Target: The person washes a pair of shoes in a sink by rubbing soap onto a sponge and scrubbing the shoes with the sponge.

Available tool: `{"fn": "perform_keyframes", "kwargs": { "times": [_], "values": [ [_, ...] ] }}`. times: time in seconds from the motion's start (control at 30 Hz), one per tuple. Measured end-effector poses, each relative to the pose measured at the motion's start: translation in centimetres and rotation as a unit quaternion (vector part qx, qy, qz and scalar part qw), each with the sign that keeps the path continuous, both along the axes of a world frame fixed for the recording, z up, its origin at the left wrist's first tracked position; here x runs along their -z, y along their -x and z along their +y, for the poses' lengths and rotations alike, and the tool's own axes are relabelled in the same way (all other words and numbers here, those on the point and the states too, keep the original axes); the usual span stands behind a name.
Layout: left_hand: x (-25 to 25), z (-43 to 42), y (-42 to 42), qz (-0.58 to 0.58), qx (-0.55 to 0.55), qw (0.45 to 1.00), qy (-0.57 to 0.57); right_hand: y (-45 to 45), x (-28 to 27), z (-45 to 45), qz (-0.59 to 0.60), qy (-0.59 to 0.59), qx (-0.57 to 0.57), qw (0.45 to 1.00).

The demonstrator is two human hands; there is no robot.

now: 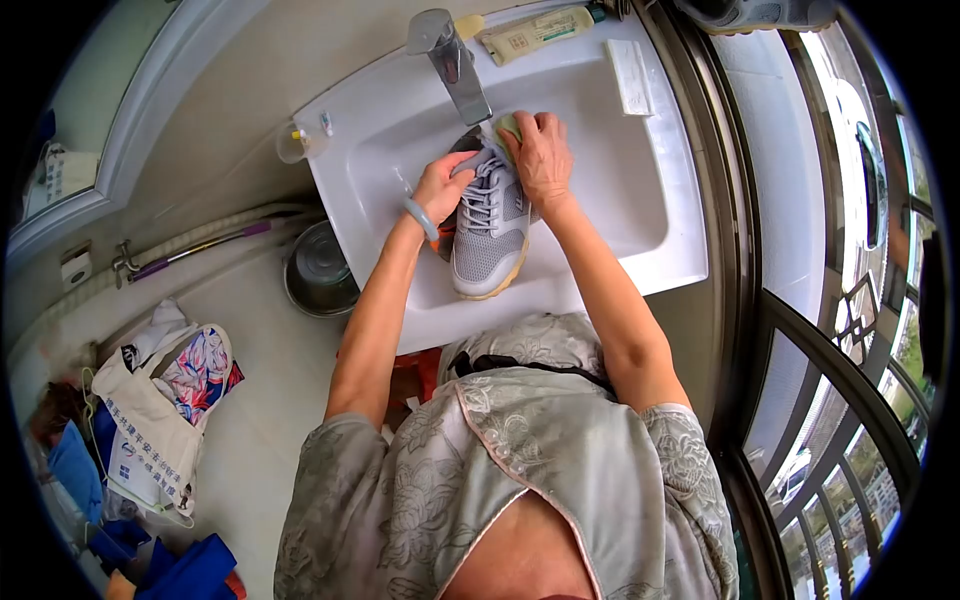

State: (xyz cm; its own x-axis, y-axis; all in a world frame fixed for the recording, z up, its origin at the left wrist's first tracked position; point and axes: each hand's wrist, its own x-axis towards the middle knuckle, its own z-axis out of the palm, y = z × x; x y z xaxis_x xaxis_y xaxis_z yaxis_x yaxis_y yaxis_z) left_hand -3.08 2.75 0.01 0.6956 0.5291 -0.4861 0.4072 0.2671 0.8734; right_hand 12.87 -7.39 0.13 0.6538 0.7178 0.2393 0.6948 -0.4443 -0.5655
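A grey sneaker (490, 235) with white laces and a yellowish sole is in the white sink (620, 190), toe toward me. My left hand (440, 188) grips the shoe near its tongue and collar, thumb and fingers closed on the edge. A pale bracelet circles that wrist. My right hand (541, 158) is closed around a pale green sponge (508, 126), pressed against the heel end of the shoe under the faucet. The fingers cover most of the sponge. Something dark and orange beside the shoe is mostly hidden by my left wrist.
The chrome faucet (455, 75) hangs just over the heel. A tube (538, 36) and a white bar-shaped item (629, 77) rest on the sink's rim. A clear cup (292, 143) stands at the left corner. Metal basin (320, 268) is below left; cloth bag (160, 410) lies farther off.
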Motion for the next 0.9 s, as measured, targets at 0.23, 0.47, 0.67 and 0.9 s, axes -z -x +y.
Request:
{"fn": "perform_keyframes", "kwargs": {
  "times": [0.23,0.47,0.67,0.9],
  "values": [
    [-1.8,-0.8,-0.9,0.163,0.065,0.954,-0.242,-6.6,6.5,-2.8,0.279,0.021,0.154,0.948],
    [-1.8,1.5,-7.0,-0.065,0.164,0.915,-0.363,-5.2,4.8,-5.4,0.587,-0.113,0.195,0.778],
    [3.1,3.2,-8.2,0.051,0.199,0.943,-0.26,0.5,-0.4,-2.4,0.158,-0.041,0.087,0.983],
    [2.2,1.9,-8.9,0.05,0.146,0.977,-0.146,-4.0,3.6,-0.2,0.229,0.061,0.228,0.944]
  ]
}}
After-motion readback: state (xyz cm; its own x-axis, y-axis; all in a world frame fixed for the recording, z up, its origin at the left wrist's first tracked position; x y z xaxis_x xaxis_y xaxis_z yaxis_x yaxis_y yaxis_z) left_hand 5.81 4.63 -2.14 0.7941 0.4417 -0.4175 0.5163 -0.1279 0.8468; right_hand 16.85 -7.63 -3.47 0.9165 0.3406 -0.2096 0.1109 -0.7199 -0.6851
